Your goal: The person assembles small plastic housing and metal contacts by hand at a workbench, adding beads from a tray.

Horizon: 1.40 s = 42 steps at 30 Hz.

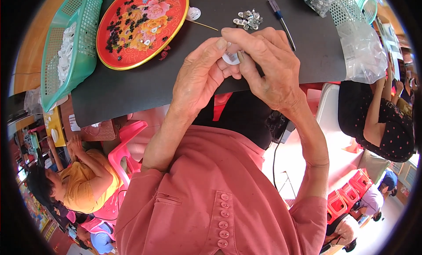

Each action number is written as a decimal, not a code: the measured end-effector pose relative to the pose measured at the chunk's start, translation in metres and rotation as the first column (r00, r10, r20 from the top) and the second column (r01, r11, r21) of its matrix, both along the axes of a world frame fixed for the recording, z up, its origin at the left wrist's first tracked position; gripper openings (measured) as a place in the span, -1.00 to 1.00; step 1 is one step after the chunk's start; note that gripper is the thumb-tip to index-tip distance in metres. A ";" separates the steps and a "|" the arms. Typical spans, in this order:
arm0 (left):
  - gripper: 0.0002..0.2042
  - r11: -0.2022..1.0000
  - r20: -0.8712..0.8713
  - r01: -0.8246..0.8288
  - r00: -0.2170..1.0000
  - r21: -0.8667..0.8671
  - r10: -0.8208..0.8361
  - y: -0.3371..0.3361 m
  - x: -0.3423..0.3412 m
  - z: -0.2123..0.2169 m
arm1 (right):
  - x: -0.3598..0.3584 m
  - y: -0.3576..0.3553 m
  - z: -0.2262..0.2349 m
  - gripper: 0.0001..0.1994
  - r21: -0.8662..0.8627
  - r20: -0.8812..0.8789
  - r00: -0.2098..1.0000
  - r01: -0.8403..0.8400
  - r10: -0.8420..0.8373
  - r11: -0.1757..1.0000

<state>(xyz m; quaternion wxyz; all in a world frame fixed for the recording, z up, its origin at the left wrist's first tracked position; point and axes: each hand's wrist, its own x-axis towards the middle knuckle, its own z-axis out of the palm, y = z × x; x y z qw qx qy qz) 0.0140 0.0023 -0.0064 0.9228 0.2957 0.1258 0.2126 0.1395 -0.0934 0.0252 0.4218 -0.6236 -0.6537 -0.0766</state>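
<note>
Over the near part of the dark table, my left hand and my right hand meet around a small white round plastic part. Fingertips of both hands close on it, and they hide much of it. Just beyond the hands lies a small pile of clear and metallic pieces. A screwdriver with a dark blue handle rests to the right of that pile. Left of the hands, a round red flowered tray carries many small black parts.
A green plastic basket with white parts stands at the left. Another white round part and a thin yellow stick lie beside the tray. Clear plastic bags cover the right table edge. Other people sit at both sides.
</note>
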 end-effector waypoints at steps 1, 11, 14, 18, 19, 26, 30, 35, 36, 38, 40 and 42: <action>-0.71 1.000 -0.004 -0.016 1.000 0.005 0.016 -0.001 0.000 0.000 | 0.000 0.000 0.001 -0.58 0.009 0.095 0.995 0.016 -0.017 1.000; -0.72 0.999 0.030 0.042 0.999 -0.008 -0.042 0.002 -0.002 -0.003 | -0.008 -0.002 -0.003 -0.73 -0.041 -0.688 0.725 -0.082 0.031 0.996; -0.71 1.000 0.001 0.016 1.000 -0.008 -0.016 0.001 -0.003 -0.002 | -0.003 -0.004 -0.008 -0.73 0.021 -0.720 0.689 -0.101 0.085 0.995; -0.71 0.999 -0.028 -0.002 1.000 0.033 0.003 0.002 -0.003 -0.002 | -0.003 -0.001 -0.010 -0.70 0.056 -0.582 0.811 -0.034 0.060 0.998; -0.71 0.999 -0.024 0.000 1.000 0.050 0.001 0.002 -0.003 -0.003 | -0.003 -0.001 -0.010 -0.68 0.028 -0.487 0.873 -0.011 0.023 1.000; -0.73 0.999 0.003 -0.015 1.000 0.031 0.015 0.001 -0.003 0.000 | -0.001 0.003 -0.002 -0.63 0.008 -0.008 1.000 0.019 -0.019 1.000; -0.74 1.000 -0.005 -0.015 1.000 -0.002 0.015 -0.001 -0.002 -0.003 | -0.001 0.002 0.006 -0.60 0.013 0.159 0.987 0.020 -0.022 1.000; -0.76 0.997 -0.023 0.004 1.000 0.071 -0.002 -0.002 -0.007 0.004 | -0.001 0.004 0.011 -0.54 0.014 0.310 0.951 -0.009 0.004 1.000; -0.75 0.997 -0.030 0.008 1.000 0.077 -0.006 -0.002 -0.007 0.005 | -0.002 0.004 0.012 -0.55 -0.003 0.299 0.954 -0.012 0.012 1.000; -0.73 0.996 -0.010 -0.005 1.000 0.094 0.006 0.001 -0.008 0.003 | -0.001 0.005 0.013 -0.56 -0.016 0.290 0.956 -0.030 0.034 0.999; -0.70 0.999 0.012 -0.010 1.000 0.044 0.010 0.005 -0.008 0.003 | 0.000 0.007 0.009 -0.59 -0.031 0.141 0.990 -0.016 0.020 0.999; -0.70 0.999 0.022 -0.030 0.999 0.042 0.029 0.008 -0.009 0.007 | -0.003 0.011 0.014 -0.62 -0.056 0.084 0.996 -0.015 0.019 0.998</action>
